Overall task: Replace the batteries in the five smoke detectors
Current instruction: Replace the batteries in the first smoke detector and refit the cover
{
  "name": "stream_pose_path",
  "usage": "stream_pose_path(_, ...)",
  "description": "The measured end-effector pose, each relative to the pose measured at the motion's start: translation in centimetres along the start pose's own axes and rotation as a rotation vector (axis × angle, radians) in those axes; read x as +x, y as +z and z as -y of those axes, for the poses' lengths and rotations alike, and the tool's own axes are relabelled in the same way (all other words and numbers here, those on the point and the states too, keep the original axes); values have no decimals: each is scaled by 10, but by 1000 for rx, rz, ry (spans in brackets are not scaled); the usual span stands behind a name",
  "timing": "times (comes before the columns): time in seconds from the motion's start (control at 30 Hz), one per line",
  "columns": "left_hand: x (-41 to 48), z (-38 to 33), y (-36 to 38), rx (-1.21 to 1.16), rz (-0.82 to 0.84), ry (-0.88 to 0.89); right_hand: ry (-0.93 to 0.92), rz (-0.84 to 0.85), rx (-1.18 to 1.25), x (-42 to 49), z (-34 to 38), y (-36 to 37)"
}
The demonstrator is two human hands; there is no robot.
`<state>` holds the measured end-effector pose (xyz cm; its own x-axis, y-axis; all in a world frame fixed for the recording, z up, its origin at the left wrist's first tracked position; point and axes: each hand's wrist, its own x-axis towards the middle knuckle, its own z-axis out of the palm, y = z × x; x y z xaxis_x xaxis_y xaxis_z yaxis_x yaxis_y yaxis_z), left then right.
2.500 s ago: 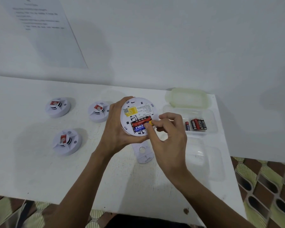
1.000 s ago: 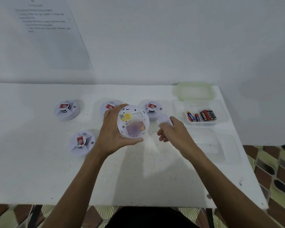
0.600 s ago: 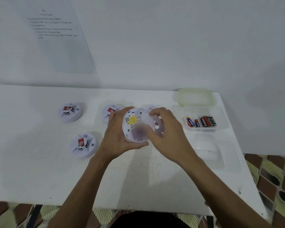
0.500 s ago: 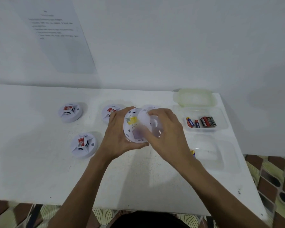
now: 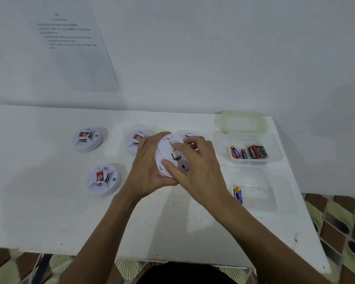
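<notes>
Since half a second ago the cover [image 5: 183, 167] has come down flat over the back of the detector [image 5: 164, 149], hiding the yellow label and the cells that showed before. The left hand [image 5: 147, 168] cups the detector from the side and beneath, fingers wrapped round its rim, holding it off the table [image 5: 49, 212] with the back tilted up at the camera. The right hand [image 5: 199, 169] is clamped on the cover: the thumb presses its lower left edge and the curled fingers bear on its upper part. Both hands are closed tight, touching each other below the detector.

Left of the grip and well apart from it sit a back-left detector [image 5: 87, 138] and a near-left detector [image 5: 103, 179], both face up. A third detector [image 5: 134, 140] is half hidden just behind the left knuckles, and a fourth detector [image 5: 188, 134] peeps out just beyond the grip. Right of the grip stands a tray [image 5: 276, 147] holding loose batteries [image 5: 248, 152], with its lid [image 5: 242, 121] farther back. Nearer on that side, a box [image 5: 262, 193] holds one battery [image 5: 237, 194], beside the right wrist.

The table is white, matt and a little scuffed, set against a plain white wall [image 5: 213, 58] bearing a printed sheet [image 5: 74, 48]. Patterned brown and yellow floor [image 5: 336, 222] shows past its edges. The detectors are round white plastic domes with red stickers; the cover is a smooth white disc with a small hole. Tray, lid and box are clear or cloudy plastic with rounded corners.
</notes>
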<state>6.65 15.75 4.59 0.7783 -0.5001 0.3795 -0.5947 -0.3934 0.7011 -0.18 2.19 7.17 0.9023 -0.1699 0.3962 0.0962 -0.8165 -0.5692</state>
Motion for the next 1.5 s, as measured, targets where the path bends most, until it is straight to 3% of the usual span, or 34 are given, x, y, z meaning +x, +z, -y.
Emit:
stream_pose_path(0.07,1,0,-2,112,-32,-42,6,22,23,1,-1,-2)
stream_pose_path(0.23,0,3,5,-101,35,71,34,65,19,4,2,-5)
stream_pose_path(0.4,3,4,8,-24,-78,118,164,92,66,3,12,-7)
stream_pose_path(0.6,8,-4,6,-21,-40,151,275,95,217,8,10,-8)
stream_pose_path(0.77,7,12,5,-26,14,59,236,179,410,18,-9,-19)
stream_pose_path(1.07,9,3,5,-8,68,-2,445,476,787,20,-27,-31)
stream_pose_path(1.17,13,-2,8,-1,102,86,469,434,901,17,-33,-30)
stream_pose_path(1.27,15,-9,2,-16,120,-13,509,375,1129,15,-43,-33)
stream_pose_path(1.33,14,-9,-2,-147,113,-67,522,371,1248,13,-49,-38)
stream_pose_path(1.5,10,-10,-6,-307,105,-161,469,396,1126,12,-56,-50)
